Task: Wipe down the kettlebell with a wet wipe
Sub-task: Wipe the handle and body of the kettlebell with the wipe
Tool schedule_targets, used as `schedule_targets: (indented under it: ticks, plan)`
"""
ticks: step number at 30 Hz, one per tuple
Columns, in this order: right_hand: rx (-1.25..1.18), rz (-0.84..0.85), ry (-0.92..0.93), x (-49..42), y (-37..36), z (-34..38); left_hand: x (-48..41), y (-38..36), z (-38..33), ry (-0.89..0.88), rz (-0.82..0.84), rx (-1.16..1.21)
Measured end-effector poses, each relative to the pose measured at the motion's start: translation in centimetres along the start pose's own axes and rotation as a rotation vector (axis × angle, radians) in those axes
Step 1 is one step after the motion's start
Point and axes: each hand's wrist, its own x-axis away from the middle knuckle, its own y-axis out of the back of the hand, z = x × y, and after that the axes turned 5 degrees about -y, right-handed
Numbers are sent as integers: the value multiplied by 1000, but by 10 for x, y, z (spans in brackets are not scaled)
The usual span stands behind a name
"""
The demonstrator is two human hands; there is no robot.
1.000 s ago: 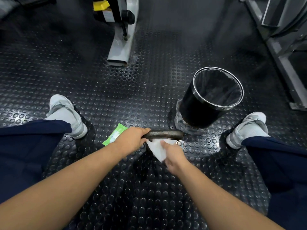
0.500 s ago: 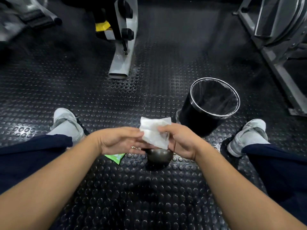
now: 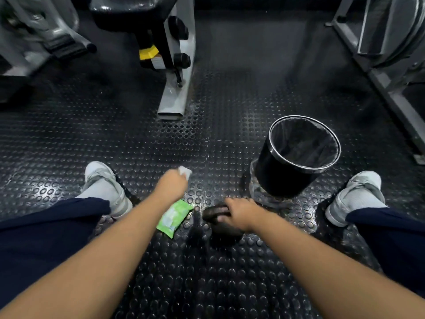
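A dark kettlebell (image 3: 220, 226) stands on the studded rubber floor between my legs. My right hand (image 3: 239, 212) is wrapped around its handle from the right. My left hand (image 3: 171, 184) is held out over the floor to the left of the kettlebell, closed on a crumpled white wet wipe (image 3: 185, 171) that sticks out past the knuckles. A green pack of wipes (image 3: 173, 217) lies flat on the floor just below my left wrist, a little left of the kettlebell.
A black waste bin (image 3: 285, 171) with a liner stands on the floor ahead and right of the kettlebell. My grey shoes (image 3: 103, 187) (image 3: 356, 196) rest on either side. Grey gym machine frames (image 3: 177, 88) (image 3: 391, 65) stand further ahead.
Both hands held the wipe above the kettlebell half a second ago. Now my left hand has carried the wipe up and left, and my right hand has dropped onto the kettlebell's handle.
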Motion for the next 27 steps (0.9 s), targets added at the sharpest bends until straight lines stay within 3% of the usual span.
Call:
schedule_targets:
  ticks: [6,15,20,27]
  plan:
    - [53,-65,19,-9,-21,-3,28,-105,-4,178,391,113]
    - [69,-113,34,-14,-26,-3,-9,-100,18,453,570,689]
    - [49,-121,24,-12,-26,-3,-11,-99,25,437,608,667]
    - [84,-106,9,-11,-24,-1,4,-72,7,252,743,312]
